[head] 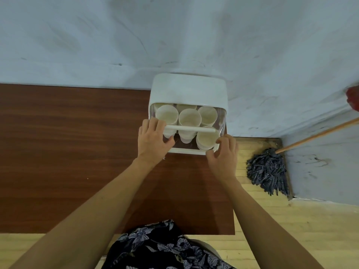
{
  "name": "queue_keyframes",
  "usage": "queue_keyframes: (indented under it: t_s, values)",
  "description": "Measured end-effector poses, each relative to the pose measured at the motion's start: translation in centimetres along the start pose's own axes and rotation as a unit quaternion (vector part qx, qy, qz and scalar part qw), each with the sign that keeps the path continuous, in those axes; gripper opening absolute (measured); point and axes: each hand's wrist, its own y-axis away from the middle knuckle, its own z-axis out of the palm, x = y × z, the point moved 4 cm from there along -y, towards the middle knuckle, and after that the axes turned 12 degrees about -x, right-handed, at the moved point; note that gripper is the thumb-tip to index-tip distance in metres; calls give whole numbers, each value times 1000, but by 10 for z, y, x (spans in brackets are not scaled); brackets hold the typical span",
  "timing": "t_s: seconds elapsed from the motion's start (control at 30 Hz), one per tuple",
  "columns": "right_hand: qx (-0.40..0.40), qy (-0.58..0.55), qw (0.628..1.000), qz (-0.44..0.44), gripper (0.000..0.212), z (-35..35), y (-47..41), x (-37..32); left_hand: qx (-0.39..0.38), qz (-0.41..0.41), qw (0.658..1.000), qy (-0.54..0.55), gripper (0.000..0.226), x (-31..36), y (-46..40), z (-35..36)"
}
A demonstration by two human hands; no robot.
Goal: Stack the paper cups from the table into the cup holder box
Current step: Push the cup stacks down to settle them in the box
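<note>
The white cup holder box point(187, 88) stands at the table's far right corner against the wall. Several cream paper cups point(189, 118) sit upright inside it in stacks, seen through its clear lid point(222, 115). A white handle bar point(194, 129) crosses the lid's front. My left hand point(152, 140) grips the lid at the bar's left end, fingers over the top and thumb underneath. My right hand point(223, 158) pinches the lid's lower right corner with curled fingers. No loose cup shows on the table.
The dark wooden table point(77, 142) reaches left and toward me. A grey wall runs behind the box. On the floor to the right lies a blue-grey mop head point(268, 171) with its wooden handle point(320, 133) leaning up; something red point(352, 100) is at the frame's edge.
</note>
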Motion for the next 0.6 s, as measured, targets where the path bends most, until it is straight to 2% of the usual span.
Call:
queue_keyframes:
  t_s: [0.07,0.13,0.27,0.37,0.5,0.53,0.6]
  values:
    - [32,-7,999,-2,20,-6,-6,-13,-2,-17,999,-39,41,5,-8,-4]
    - [13,-10,1000,2,14,-9,-15,-25,-5,4,998,-59,40,16,-17,-7]
    - [-161,-7,987,-4,22,8,-24,-44,-17,51,995,-83,36,35,-29,-3]
    - [-240,-23,970,-45,51,23,-24,-54,-8,64,996,-65,32,34,-30,-5]
    - [-258,8,963,-74,65,37,-28,-61,3,83,994,-66,29,31,-23,-3]
    - [-253,3,964,-75,63,40,-26,-62,-1,85,994,-69,29,31,-21,0]
    - [-207,-26,977,-43,39,38,-20,-59,-8,89,994,-71,30,31,-17,5]
